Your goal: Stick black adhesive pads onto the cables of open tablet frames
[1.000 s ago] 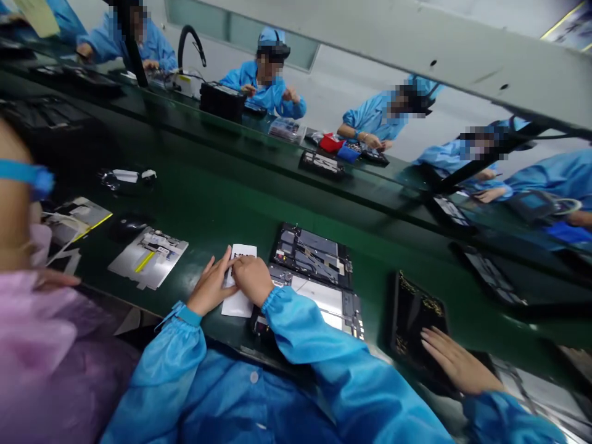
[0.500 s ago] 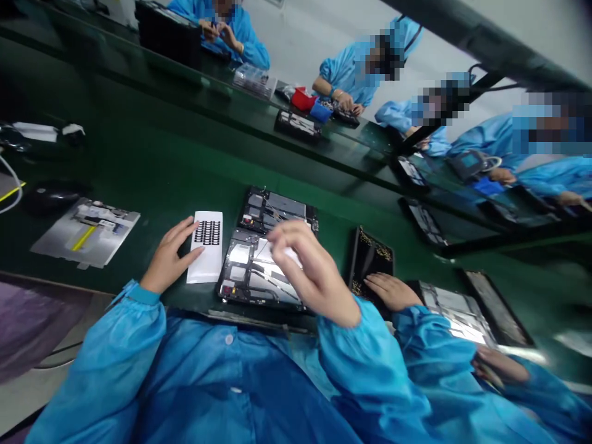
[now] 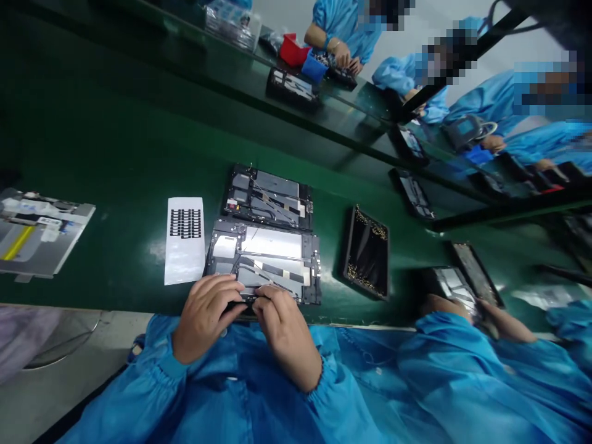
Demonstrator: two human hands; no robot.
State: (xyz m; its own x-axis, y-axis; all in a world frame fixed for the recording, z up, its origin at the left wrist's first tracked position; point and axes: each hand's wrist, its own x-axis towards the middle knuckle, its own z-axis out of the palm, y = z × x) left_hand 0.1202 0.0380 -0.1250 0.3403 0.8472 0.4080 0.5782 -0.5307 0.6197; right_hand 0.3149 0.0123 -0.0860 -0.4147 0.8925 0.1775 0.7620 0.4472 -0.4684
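An opened tablet (image 3: pixel 272 240), its silver battery and dark cables showing, lies flat before me. At its near edge, my left hand (image 3: pixel 206 314) rests with fingers bent and thumb drawn in close to them. Just to the right, my right hand (image 3: pixel 284 330) has its fingertips pinched together on that same edge. Anything small between the fingertips of either hand is hidden. Left of the tablet is a white sheet (image 3: pixel 185 259) bearing rows of small black stickers (image 3: pixel 186 223). A second opened tablet (image 3: pixel 271 194) lies directly behind the first.
A black tray (image 3: pixel 367 250) holding many small gold-coloured pieces stands to the right. At far left is a silver panel (image 3: pixel 60 246) with a yellow strip. A co-worker's hands (image 3: pixel 504 317) work near another device on the right. Behind runs a raised shelf with devices and bins (image 3: pixel 295 50).
My left hand has left the sticker sheet for the tablet's near edge. My right hand has come down from above the tablet to that edge. A co-worker's hand has withdrawn from the black tray.
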